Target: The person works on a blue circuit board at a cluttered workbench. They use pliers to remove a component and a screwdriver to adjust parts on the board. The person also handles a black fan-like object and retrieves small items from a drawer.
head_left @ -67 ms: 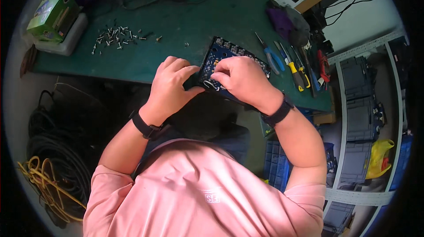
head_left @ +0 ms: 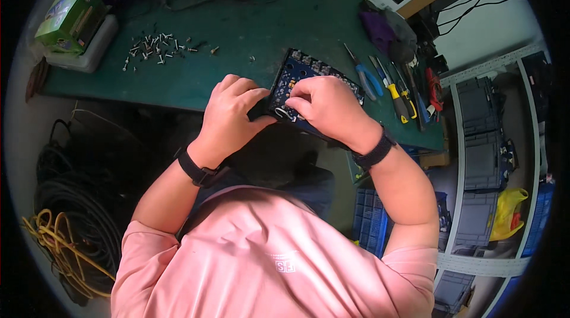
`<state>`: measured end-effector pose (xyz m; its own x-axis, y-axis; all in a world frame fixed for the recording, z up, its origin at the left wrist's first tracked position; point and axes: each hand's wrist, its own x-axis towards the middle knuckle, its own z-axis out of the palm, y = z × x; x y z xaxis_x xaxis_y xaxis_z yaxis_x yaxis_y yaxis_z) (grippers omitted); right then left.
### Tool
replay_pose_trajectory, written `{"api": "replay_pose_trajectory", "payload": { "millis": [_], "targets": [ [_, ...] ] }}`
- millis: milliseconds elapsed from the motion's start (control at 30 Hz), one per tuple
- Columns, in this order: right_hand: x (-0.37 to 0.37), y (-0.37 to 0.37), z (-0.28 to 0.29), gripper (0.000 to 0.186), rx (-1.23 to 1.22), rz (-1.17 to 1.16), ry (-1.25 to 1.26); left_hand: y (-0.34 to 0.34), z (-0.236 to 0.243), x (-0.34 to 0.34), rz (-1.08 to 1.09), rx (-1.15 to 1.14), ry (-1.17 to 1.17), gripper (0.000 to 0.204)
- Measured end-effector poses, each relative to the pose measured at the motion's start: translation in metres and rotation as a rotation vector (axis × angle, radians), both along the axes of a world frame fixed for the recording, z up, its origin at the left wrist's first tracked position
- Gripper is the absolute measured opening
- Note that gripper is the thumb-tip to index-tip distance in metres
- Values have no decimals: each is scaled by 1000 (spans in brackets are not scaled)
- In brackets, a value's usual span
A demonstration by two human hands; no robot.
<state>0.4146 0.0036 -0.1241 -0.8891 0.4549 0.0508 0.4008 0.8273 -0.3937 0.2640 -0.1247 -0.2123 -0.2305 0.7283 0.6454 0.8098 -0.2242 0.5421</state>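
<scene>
The person is working with both bare hands at a blue circuit board (head_left: 287,75) in a black frame, which is lying at the near edge of the green table (head_left: 178,83), in front of the body. The left hand (head_left: 233,110) is standing at the left edge of the board, its thumb and fingers being apart; I cannot tell how firmly they are touching it. The right hand (head_left: 332,104) is bending over the board with thumb and forefinger close together, but I cannot tell if they are clamping something there. A white wire (head_left: 282,114) is curving on the near left corner. To the right of the board, blue-handled pliers (head_left: 370,82) and a yellow-and-black screwdriver (head_left: 396,97) are lying, and many loose screws (head_left: 159,48) are lying scattered well to its left.
</scene>
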Motion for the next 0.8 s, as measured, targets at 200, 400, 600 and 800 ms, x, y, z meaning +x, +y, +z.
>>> {"api": "replay_pose_trajectory", "payload": {
  "millis": [200, 400, 600, 800],
  "targets": [
    [-2, 0, 0, 20, -9, 8, -23, 0, -2, 0, 21, 8, 0, 49],
    [-5, -4, 6, 20, 38, 12, -90, 0, -1, 0, 16, 5, 0, 48],
    [-6, -5, 4, 17, 160, 112, -67, -1, -1, 1, 18, -5, 4, 49],
    [-8, -1, -1, 8, 239, 318, 5, -1, 0, 1, 20, -9, 11, 49]
  ]
}}
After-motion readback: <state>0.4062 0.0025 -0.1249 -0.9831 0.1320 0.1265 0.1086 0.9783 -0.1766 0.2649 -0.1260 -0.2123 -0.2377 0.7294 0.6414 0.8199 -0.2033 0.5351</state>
